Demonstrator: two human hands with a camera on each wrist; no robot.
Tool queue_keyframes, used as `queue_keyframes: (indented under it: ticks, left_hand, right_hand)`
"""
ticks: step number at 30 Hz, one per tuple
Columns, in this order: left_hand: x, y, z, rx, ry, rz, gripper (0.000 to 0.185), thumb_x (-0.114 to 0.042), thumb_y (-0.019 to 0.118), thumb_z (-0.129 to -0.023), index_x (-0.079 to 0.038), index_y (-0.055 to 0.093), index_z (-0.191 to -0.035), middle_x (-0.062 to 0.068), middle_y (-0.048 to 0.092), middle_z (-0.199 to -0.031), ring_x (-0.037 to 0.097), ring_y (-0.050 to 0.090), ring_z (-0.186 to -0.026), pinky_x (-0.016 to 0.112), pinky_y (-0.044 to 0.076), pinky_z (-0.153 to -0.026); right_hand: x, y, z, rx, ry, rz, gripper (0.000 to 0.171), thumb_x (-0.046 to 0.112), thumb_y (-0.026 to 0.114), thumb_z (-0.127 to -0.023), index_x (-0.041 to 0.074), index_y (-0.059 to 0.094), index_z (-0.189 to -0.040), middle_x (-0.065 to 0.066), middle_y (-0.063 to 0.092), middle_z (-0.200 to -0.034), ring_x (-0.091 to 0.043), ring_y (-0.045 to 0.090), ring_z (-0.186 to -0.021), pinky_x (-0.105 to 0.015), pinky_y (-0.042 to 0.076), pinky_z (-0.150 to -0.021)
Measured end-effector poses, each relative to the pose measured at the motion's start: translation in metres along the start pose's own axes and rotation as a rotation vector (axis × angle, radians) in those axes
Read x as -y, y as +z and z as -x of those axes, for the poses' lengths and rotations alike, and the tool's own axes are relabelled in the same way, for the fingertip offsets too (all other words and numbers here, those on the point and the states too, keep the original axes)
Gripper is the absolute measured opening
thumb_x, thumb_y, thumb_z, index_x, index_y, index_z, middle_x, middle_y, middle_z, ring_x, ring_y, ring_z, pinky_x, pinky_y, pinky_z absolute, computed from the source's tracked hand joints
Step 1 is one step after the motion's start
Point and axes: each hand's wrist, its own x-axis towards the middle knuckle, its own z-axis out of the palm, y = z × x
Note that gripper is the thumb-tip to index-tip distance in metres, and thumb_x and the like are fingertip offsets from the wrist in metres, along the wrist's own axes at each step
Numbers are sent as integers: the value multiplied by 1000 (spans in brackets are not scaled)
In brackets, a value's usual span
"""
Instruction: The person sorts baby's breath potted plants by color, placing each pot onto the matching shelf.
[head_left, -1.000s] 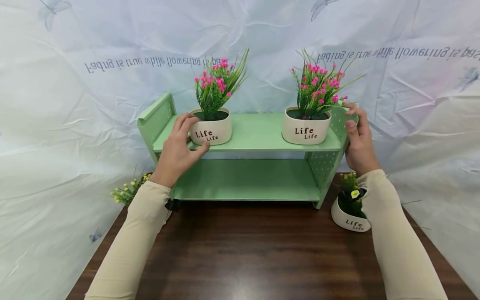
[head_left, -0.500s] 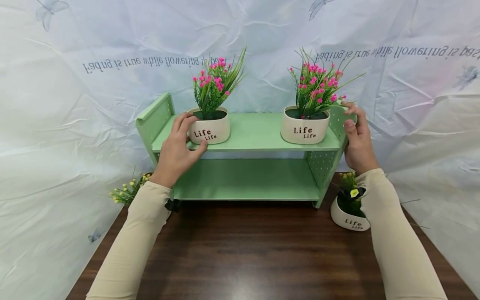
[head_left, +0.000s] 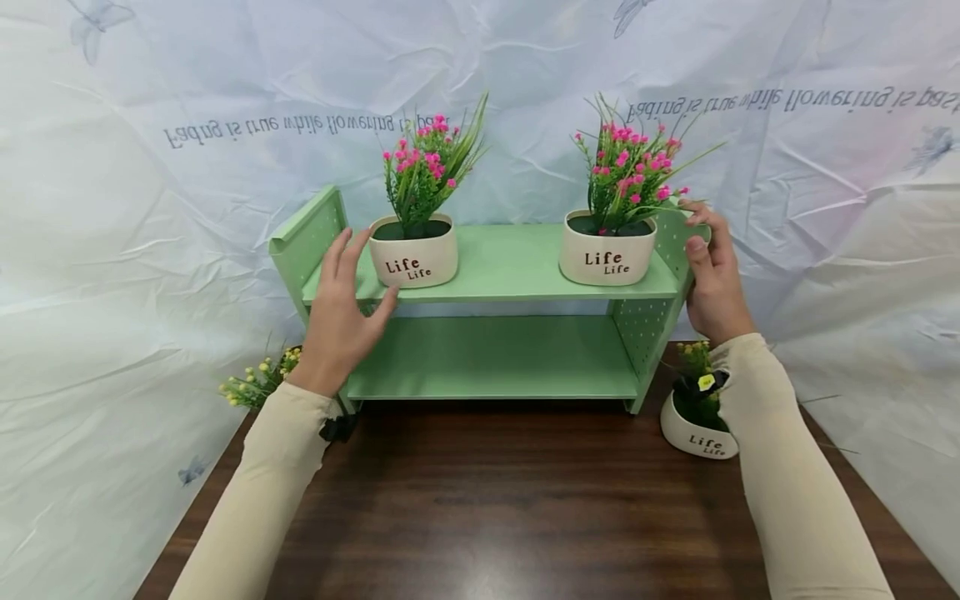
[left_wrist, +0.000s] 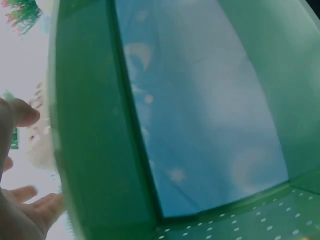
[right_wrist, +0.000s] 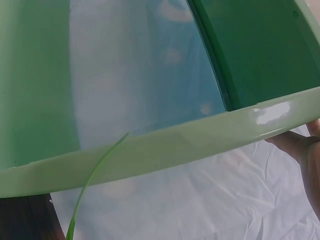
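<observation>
- Head view showed a green two-tier shelf (head_left: 495, 317) standing on the dark wooden bench (head_left: 510, 500), far edge against a crinkled white backdrop (head_left: 112, 250).
- Two white pots of pink flowers sat on the top tier: the left pot (head_left: 412, 250) near the left end, the right pot (head_left: 607, 247) near the right end, both upright.
- Her left hand (head_left: 341, 312) was spread just beside the left pot, fingers straight and apart, holding nothing; whether a fingertip grazed the pot I could not tell.
- Her right hand (head_left: 712, 271) gripped the shelf's right side panel, thumb on the near face, fingers curled over the top edge.
- Judging by this, both pink pots looked placed, and the lower tier stood bare.
- Two more pots waited on the bench: a yellow-flowered one (head_left: 258, 383) at the shelf's left foot, largely hidden by the sleeve, and another pot (head_left: 693, 425) at the right foot.
- Wrist views gave only close green shelf surfaces.
</observation>
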Motion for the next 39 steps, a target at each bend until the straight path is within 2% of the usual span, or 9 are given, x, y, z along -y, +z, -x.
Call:
queue_keyframes:
  ticks: [5,14,17,20,23,26,30,33,39]
  left_hand:
    - [-4,-19,21,-55,28,-10,65,-17,75,-98,-11,49,-157,17,47,-158,36,42,-149,57,38,-119]
    - [9,-56,76,-152,-30,2,50,0,72,-96,-2,61,-145,22,62,-142,40,56,-133,46,44,-112]
    - [19,-68,94,-200,-99,-27,45,0,73,-95,0,65,-139,21,66,-136,34,61,-125,27,43,-105]
    - [31,-79,112,-257,-207,-47,40,-1,73,-95,0,68,-135,18,69,-131,13,61,-121,16,40,-97]
    - [41,-87,130,-304,-332,-47,37,-4,73,-97,-2,69,-134,13,69,-127,-5,55,-117,15,39,-95]
    - [49,-91,146,-311,-468,-48,45,-12,74,-98,-3,63,-141,11,63,-131,1,53,-119,17,38,-96]
    - [58,-91,164,-238,-675,-34,70,-27,73,-99,-2,42,-156,19,49,-146,28,47,-132,32,38,-110]
    - [66,-90,176,-115,-805,21,90,-37,72,-100,0,22,-164,28,35,-158,43,38,-145,52,33,-121]
    - [85,-83,189,172,-951,93,115,-50,70,-100,1,-8,-167,38,13,-167,55,21,-154,66,27,-121]
  right_hand:
    - [-2,-1,-1,-10,-34,8,36,33,65,-105,5,56,-126,-11,39,-156,-31,25,-152,-34,30,-116]
    - [4,-2,-3,-2,-36,2,37,33,64,-105,4,55,-126,-11,38,-156,-31,24,-152,-35,27,-116]
    - [5,-2,-4,-3,-37,-19,38,33,66,-104,4,55,-126,-12,38,-156,-35,27,-150,-35,33,-114]
    - [4,-2,-3,1,-42,-23,39,33,66,-104,2,54,-126,-13,38,-156,-35,27,-150,-35,32,-114]
    - [2,-1,-2,2,-41,-22,39,33,66,-104,3,54,-125,-12,38,-155,-33,26,-151,-35,30,-115]
    - [0,0,-1,-1,-42,-23,39,33,67,-103,3,55,-125,-13,38,-156,-34,28,-150,-33,33,-114]
    - [-3,0,-1,1,-39,-17,40,34,67,-103,3,55,-125,-14,38,-156,-34,28,-150,-32,36,-112]
    - [-4,-1,-1,4,-36,-14,41,35,67,-103,3,55,-126,-13,38,-157,-33,26,-152,-32,34,-115]
    - [-6,1,-1,-16,-37,-23,40,34,68,-103,3,56,-125,-13,39,-156,-35,24,-153,-33,33,-115]
